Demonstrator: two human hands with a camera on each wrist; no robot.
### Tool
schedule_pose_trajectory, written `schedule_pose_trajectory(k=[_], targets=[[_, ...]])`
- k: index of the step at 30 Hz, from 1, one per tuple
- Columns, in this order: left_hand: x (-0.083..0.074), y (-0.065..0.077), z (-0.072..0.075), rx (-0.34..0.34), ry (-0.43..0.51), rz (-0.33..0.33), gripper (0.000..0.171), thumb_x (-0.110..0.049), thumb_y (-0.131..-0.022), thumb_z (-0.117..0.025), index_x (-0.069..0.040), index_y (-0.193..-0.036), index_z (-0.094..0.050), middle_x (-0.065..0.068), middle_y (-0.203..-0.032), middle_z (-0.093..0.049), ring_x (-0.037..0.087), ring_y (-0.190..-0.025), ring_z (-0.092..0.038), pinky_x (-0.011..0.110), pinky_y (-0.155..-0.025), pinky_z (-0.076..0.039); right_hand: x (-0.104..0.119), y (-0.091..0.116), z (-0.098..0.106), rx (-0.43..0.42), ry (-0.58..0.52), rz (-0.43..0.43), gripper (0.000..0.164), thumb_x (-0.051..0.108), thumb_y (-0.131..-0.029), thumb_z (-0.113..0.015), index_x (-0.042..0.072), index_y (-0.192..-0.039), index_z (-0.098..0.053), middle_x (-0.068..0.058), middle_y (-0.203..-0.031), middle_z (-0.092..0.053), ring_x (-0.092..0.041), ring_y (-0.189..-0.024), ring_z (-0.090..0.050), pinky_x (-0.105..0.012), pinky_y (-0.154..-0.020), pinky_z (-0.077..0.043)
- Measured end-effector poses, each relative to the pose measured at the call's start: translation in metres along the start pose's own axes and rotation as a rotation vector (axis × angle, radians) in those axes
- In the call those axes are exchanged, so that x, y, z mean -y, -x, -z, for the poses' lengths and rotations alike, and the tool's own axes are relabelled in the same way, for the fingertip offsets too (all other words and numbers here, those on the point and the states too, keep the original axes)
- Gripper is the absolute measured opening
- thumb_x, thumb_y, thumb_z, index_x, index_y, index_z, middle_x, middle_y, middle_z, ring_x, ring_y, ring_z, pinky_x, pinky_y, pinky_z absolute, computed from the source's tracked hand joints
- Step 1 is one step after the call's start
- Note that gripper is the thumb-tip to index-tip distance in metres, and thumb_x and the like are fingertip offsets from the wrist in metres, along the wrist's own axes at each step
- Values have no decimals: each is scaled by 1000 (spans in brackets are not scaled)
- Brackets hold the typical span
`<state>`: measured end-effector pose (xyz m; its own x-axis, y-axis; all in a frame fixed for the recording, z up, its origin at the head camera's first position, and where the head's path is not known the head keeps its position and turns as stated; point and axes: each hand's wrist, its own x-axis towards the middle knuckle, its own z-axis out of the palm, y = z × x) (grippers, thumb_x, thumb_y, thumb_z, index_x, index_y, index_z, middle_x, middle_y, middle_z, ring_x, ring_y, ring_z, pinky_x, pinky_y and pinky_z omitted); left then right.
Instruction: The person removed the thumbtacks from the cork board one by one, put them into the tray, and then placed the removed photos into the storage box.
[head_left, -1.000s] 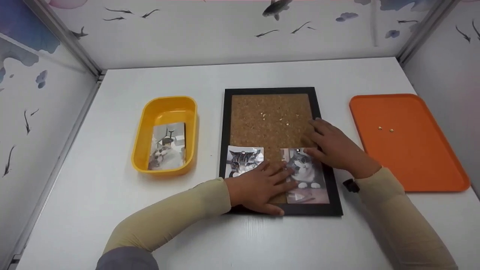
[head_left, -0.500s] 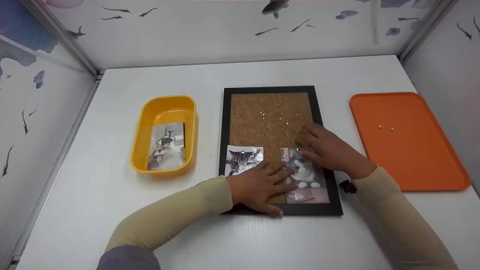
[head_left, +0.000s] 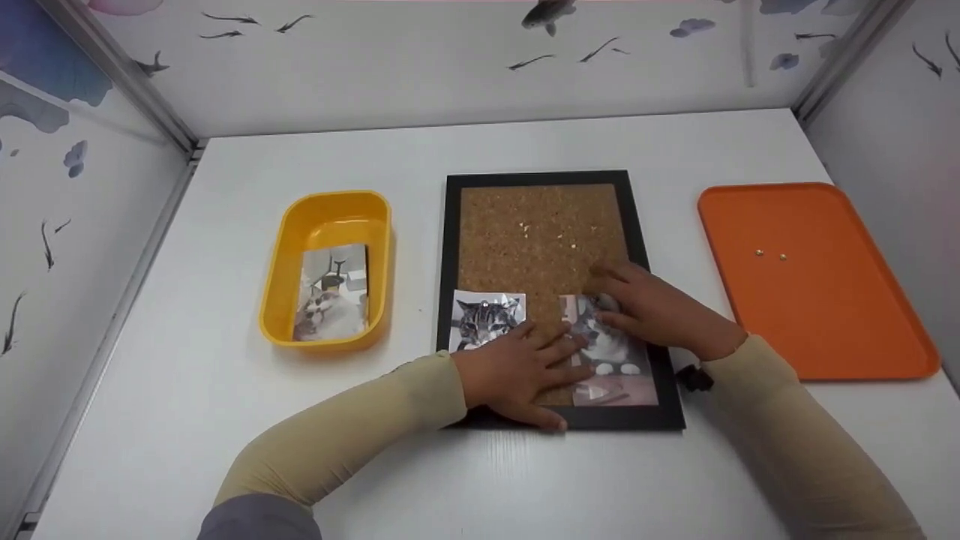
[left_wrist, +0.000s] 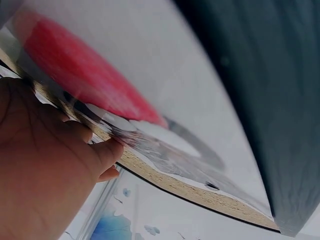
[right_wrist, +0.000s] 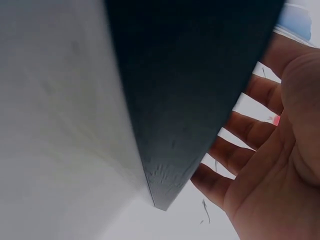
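A black-framed cork board point(head_left: 540, 262) lies in the middle of the table. Two cat photos rest on its lower half: a left photo point(head_left: 487, 315), with a shiny pin point(head_left: 485, 305) at its top, and a right photo point(head_left: 615, 382). My left hand point(head_left: 517, 375) lies with fingers spread across the board's lower part, its fingertips on the right photo and its back hiding much of the left one. Over that right photo's upper edge is my right hand point(head_left: 660, 307), thumb on the photo and fingers extended towards the cork. The right photo's top pin is hidden.
A yellow box point(head_left: 270, 300) with more cat photos point(head_left: 330, 292) stands at the left. On the right, an orange tray point(head_left: 832, 315) bears two small gold pins point(head_left: 760, 253). Shiny gold specks point(head_left: 525, 229) dot the cork. Printed panels enclose the table behind and at both sides.
My right hand has slid left and slightly towards me, off the board's right frame, and now covers the right photo's pin. My left hand stays in place.
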<state>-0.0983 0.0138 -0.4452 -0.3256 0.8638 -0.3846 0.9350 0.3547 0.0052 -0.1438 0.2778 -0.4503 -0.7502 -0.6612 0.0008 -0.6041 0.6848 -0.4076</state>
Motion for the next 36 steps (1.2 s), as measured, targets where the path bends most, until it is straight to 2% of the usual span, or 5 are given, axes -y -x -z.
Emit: schedule_pose_trajectory(k=[8,13,16,23,36], targets=[[0,-1,0,6,-4,5,87,-83,-88,-19,-37,-159,3,-2,-167,9,25,-151,11,51,-119,-13,-2,1,0,65,-58,-56,46,27,-98,-64,13,-141,-56,-18,-154,-38,-38,-141,-34,-58,-111,-31],[0,0,0,4,5,2,87,-83,-88,-19,-37,-159,3,-2,-167,9,25,-151,11,52,-119,-13,-6,1,-1,73,-69,-72,46,22,-98,-64,13,-143,-55,-18,-156,-36,-40,-142,-30,-65,-112,-20],[0,0,1,2,1,4,87,-83,-88,-19,-37,-159,1,-2,-167,8,26,-151,11,52,-119,-13,-6,-3,-2,41,-92,-79,39,18,-98,-64,11,-136,-60,-18,-152,-40,-40,-140,-32,-65,-111,-17],[-1,0,-1,-6,-10,4,88,-83,-88,-20,-36,-159,1,0,-167,8,27,-151,10,51,-119,-14,-8,-12,-9,-63,-35,-29,16,9,-91,-69,8,-104,-62,-20,-133,-52,-36,-122,-45,-52,-102,-31],[-1,0,1,-10,17,5,87,-82,-89,-22,-37,-159,1,-2,-167,8,25,-151,10,53,-119,-11,-4,-15,-13,-38,31,-78,10,14,-95,-63,10,-100,-55,-18,-127,-49,-35,-117,-40,-52,-94,-28]])
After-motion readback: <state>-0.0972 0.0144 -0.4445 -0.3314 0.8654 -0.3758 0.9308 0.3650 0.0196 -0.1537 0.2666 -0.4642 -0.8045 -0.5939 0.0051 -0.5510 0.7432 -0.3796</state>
